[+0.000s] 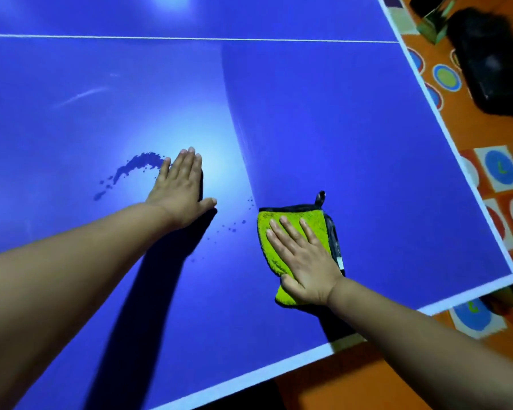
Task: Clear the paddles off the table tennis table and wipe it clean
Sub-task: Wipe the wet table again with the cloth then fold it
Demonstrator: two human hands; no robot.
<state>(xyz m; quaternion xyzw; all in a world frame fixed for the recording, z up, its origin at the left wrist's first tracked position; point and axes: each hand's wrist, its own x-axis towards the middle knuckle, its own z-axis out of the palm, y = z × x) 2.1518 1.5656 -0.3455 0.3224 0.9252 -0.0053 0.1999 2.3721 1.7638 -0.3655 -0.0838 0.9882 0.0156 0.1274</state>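
We look down on a blue table tennis table (367,128), its glossy top throwing back a pale glare from overhead light and crossed far off by a thin white line (190,39). From the lower left a bare forearm reaches out straight, and the left hand (179,187) lies flat on the surface, palm down, fingers straight and close together, thumb spread to the side, grasping nothing. Just left of its fingertips curves a dark arc of wet spots (137,165); more small droplets (234,227) speckle the top between the two hands. To the right, near the table's front corner, a lime-green cloth (316,223) lies on the top, plush and fuzzy, edged in dark grey binding with a small hanging loop (321,198) at its far corner. The right hand (302,261) presses down on it with the palm, fingers spread and straight rather than curled round the fabric, while the right forearm comes in from the lower right. A white band edges the table. Beyond it we see an orange floor mat (444,76) patterned with coloured circles and squares, and a blurred black object (492,63) resting on it.
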